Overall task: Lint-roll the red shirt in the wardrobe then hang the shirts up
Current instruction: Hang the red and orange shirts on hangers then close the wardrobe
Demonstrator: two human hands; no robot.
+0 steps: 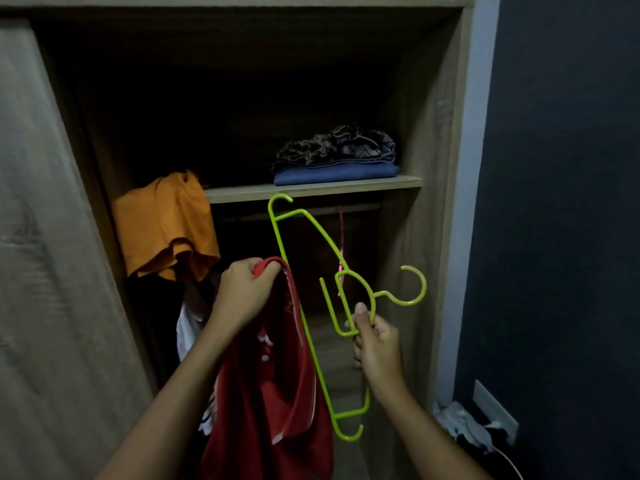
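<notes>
A single head-worn wide-angle camera looks forward and slightly down, close into the open wardrobe (440,133), its shelf (311,192) mid-frame.

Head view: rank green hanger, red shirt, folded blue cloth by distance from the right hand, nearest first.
1. Green hanger: gripped in the right hand itself.
2. Red shirt: just to its left, held by the left hand.
3. Folded blue cloth: above, on the shelf, farther back.
</notes>
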